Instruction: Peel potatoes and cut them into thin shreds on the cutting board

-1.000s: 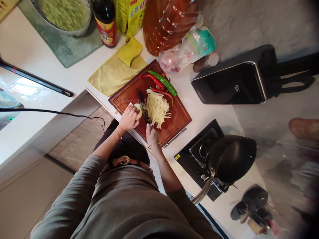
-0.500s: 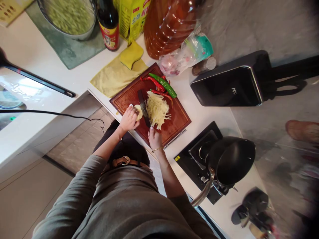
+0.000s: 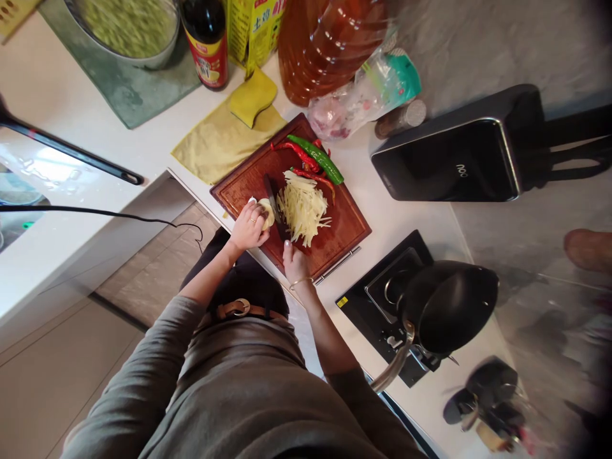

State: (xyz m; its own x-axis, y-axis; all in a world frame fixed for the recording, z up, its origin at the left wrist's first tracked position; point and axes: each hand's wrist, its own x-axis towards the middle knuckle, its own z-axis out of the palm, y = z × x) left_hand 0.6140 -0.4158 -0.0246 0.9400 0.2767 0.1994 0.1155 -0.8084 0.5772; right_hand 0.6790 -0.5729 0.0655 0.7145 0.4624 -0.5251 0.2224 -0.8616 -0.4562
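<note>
Head camera, looking straight down at a white kitchen counter (image 3: 71, 95): at far left a long black handle (image 3: 71, 153) is lying across the surface, and a round metal bowl of green vegetables (image 3: 127, 29) is sitting on a grey-green mat (image 3: 124, 89). Moving right, a dark sauce bottle with a red label (image 3: 205, 38) is standing beside a folded yellow cloth (image 3: 217, 143). On the reddish-brown wooden cutting board (image 3: 239, 182), your left hand (image 3: 247, 227) is curling its fingers over a pale piece of potato (image 3: 266, 212), pinning it at the board's near-left part. Just to its right, your right hand (image 3: 294, 261) is gripping the dark-bladed kitchen knife (image 3: 276, 205), closed around its handle, the blade standing between the potato piece and a heap of pale potato strips (image 3: 302, 207). Long red and green chili peppers (image 3: 313, 159) are lying at the board's far edge. Farther right, a black pan (image 3: 447, 306) is resting on a black cooktop (image 3: 382, 299).
</note>
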